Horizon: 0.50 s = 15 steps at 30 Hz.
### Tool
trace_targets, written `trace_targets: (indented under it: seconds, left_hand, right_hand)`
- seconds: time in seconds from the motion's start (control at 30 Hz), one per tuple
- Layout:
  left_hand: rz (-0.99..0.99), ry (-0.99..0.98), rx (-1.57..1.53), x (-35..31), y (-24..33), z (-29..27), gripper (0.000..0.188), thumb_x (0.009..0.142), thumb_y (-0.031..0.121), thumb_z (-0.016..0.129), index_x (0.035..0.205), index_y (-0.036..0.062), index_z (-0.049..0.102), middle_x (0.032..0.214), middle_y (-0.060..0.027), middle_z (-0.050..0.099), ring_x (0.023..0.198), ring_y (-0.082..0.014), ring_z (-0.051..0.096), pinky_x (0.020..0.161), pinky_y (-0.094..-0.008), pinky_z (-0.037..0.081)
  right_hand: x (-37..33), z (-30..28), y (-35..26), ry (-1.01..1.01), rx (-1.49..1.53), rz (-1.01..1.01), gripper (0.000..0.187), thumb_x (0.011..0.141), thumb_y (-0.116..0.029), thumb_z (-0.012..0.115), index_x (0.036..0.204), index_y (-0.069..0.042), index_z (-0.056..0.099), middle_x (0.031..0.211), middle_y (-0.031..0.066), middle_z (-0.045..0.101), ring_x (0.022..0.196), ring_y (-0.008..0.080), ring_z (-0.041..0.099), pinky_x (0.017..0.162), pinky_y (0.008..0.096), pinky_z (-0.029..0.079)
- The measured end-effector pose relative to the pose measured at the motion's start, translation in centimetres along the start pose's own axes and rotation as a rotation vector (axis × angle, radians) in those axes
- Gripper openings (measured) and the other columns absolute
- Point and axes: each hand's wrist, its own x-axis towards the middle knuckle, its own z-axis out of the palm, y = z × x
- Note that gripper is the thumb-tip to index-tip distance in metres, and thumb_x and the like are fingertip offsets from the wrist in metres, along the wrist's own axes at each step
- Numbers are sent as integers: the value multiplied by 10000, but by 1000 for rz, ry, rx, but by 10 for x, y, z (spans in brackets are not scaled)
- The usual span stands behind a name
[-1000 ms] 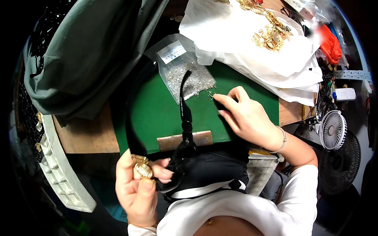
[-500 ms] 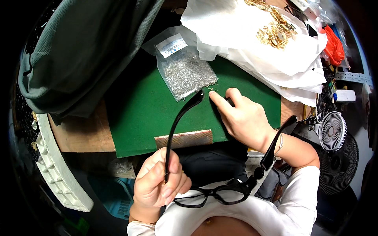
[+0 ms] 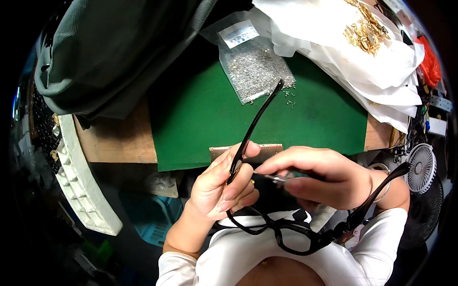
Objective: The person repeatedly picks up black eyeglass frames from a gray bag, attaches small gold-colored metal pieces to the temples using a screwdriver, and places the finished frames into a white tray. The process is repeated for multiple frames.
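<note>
Black-framed eyeglasses [image 3: 298,241] hang low in front of my white top. My left hand [image 3: 224,186] is closed around one temple arm near its hinge, and that arm points up over the mat. A tiny gold-coloured bit shows by the left fingers, too small to name. My right hand [image 3: 324,176], slightly blurred, pinches a small tool [image 3: 274,178] with a silver tip and a teal part. Its tip is close to the left fingertips; whether they touch I cannot tell. Beyond the hands lies a clear plastic bag [image 3: 257,71] of tiny silver screw-like pieces, several of them loose beside it.
A green mat [image 3: 191,138] covers the wooden bench, with a ridged metal strip [image 3: 219,152] at its front edge. Gold-coloured parts [image 3: 367,38] lie on white paper [image 3: 324,28], far right. Dark cloth [image 3: 119,57] fills the far left. A small white fan [image 3: 421,167] stands right.
My right hand has come back from the loose pieces beside the bag to my left hand, now with the tool visible. The eyeglasses have shifted and tilted. The whole view has also moved.
</note>
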Motion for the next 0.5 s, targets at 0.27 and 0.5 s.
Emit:
trace_targets:
  seconds: [0.27, 0.5]
  left_hand:
    - [20, 21, -20, 2, -9, -2, 360, 914, 200, 386, 1222, 15, 380, 567, -17, 474, 377, -71, 409, 431, -206, 361]
    - [-4, 66, 195, 0, -5, 1, 375, 920, 248, 396, 1214, 15, 400, 547, 1, 465, 361, -50, 374, 426, -191, 338]
  right_hand:
    - [7, 8, 1, -46, 335, 154, 256, 893, -129, 419, 1109, 7, 441, 798, 49, 577, 501, 63, 483, 411, 186, 392]
    - [8, 3, -3, -93, 465, 346, 346, 887, -203, 459, 1138, 25, 389, 737, 50, 551, 482, 72, 476, 381, 196, 375]
